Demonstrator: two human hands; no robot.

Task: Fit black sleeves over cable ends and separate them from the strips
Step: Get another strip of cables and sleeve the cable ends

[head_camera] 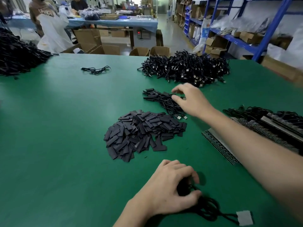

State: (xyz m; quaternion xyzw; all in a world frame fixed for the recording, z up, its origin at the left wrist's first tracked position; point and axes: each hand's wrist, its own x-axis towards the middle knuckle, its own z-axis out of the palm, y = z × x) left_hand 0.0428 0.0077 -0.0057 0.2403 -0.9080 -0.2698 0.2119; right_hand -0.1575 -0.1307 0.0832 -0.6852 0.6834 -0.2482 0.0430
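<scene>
Left hand (pixel 170 189) nearest, fingers curled round coiled black cable (pixel 208 208) on green table mat (pixel 65 145); pale grey flat tab (pixel 245 217) at cable's end. Heap of flat black sleeves (pixel 144 133) mid-table. Dark component strips with pale backing (pixel 219 145) at right, under right forearm. Right hand (pixel 191 100) over small bundle of black cables (pixel 160 99), thumb touching it, grasp unclear. Big tangled pile of black cables (pixel 185 69) beyond.
</scene>
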